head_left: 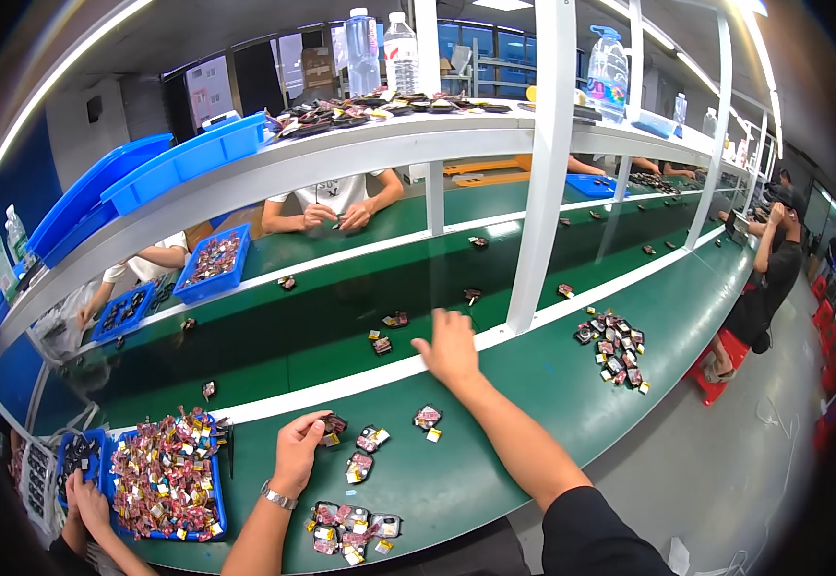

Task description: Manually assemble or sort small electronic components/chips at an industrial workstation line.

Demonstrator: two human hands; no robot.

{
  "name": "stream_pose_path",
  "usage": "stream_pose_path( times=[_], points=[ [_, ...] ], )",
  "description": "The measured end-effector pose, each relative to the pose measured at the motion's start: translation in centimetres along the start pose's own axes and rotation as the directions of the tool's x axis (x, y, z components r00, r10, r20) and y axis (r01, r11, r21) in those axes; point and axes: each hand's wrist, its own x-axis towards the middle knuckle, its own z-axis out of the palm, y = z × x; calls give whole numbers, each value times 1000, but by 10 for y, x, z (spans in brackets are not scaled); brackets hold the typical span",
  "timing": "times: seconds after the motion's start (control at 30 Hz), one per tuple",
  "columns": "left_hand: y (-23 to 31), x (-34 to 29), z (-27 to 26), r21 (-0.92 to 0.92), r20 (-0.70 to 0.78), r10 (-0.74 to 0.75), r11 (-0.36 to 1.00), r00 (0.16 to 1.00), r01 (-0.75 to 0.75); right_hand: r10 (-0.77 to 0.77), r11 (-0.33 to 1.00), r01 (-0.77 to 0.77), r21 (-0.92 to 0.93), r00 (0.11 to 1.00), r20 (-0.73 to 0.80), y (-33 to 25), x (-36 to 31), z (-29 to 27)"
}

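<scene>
Left hand [298, 451]: pinching a small black-and-red electronic unit [335, 427] (silver metal wristwatch [279, 494] showing)
Right hand [450, 350]: reaching, spread, across long white rail [341, 382]

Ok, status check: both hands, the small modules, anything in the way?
Left hand at a small dark module, grip unclear. Right hand open, at white rail. White post to that hand's right.
</scene>
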Motion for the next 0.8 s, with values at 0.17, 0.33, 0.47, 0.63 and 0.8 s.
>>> stream_pose_path(
  times=[0.17, 0.33, 0.47, 0.63, 0.8],
  points=[
    [-2, -1, -1, -135, 14, -80, 988, 997, 81, -383, 741, 265, 617, 922, 64, -93, -54, -29],
    [7, -4, 2, -245, 49, -123, 960, 991, 132, -490, 701, 285, 653, 859, 151, -120, -80, -34],
    [4, -4, -1, -309, 73, -125, 941, 989, 141, -484, 715, 426, 554, 874, -47, -103, -62, -17],
    [0, 0, 1, -230, 78, -130, 962, 988, 145, 203, 974, -214, -72, 970, -133, 12, 19, 9],
    [3, 0, 2, -188, 106, -146, 968, 984, 164, 363, 921, -352, -170, 931, 41, 64, 26, 49]
  ],
)
